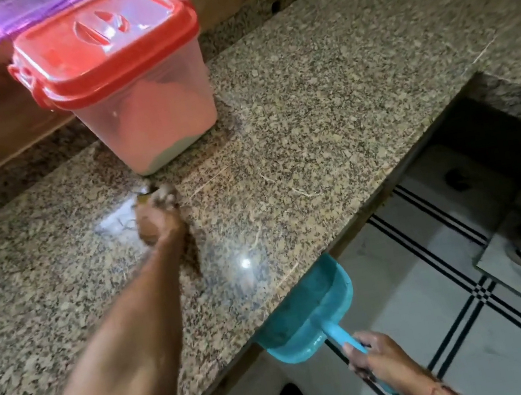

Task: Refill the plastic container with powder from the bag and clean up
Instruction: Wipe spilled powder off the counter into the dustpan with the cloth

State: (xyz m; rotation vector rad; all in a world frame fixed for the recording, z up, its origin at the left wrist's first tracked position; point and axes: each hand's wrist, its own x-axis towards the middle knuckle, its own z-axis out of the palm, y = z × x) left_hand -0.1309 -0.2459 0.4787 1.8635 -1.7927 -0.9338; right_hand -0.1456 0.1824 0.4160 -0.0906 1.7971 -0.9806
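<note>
The fingers of the right hand (376,359) are wrapped firmly round the handle of a blue dustpan (307,314), down at five o'clock. They hold the pan just below the front edge of the counter (322,99), with its mouth tucked under the stone lip. The left hand (158,220) is stretched out over the middle of the counter. Its fingers look bunched over something pale (164,193), perhaps a cloth or a small brush, but the blur there is too heavy and I cannot tell whether they grip it or only press on it. Just past that hand, toward twelve o'clock, stands the plastic container (150,112), upright against the back wall at about eleven o'clock in the view. Its red lid (107,46) is on, and powder shows through the clear sides well up the walls. No bag is anywhere in sight. From that I would judge the refill finished and the container closed, so the clean-up is the step in hand. What seems left is to draw any spilt powder from near the container's foot toward the five o'clock edge, into the waiting dustpan, and then empty the pan. The speckled stone hides how much powder remains. Below the edge, at six o'clock, is a tiled floor (425,290).
</note>
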